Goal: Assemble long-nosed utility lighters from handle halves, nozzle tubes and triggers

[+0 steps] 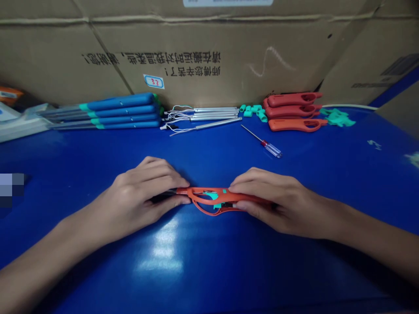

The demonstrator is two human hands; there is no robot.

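Note:
An orange gas lighter (209,196) lies across the middle of the blue table, its two casing halves slightly apart along the near side. Inside the gap, a green trigger piece and some dark parts show. My left hand (152,187) grips the lighter's neck end between thumb and fingers, where a dark rod shows. My right hand (278,198) is closed on the body at the other end, thumb on the near side and fingers along the top. The lighter's right end is hidden under that hand.
Behind the hands are blue-handled lighters (121,112), metal tubes with wires (212,115), green caps (252,110), a screwdriver (266,145), orange-red casings (294,111) and green triggers (337,117). A cardboard box (262,48) walls off the back of the table (209,266).

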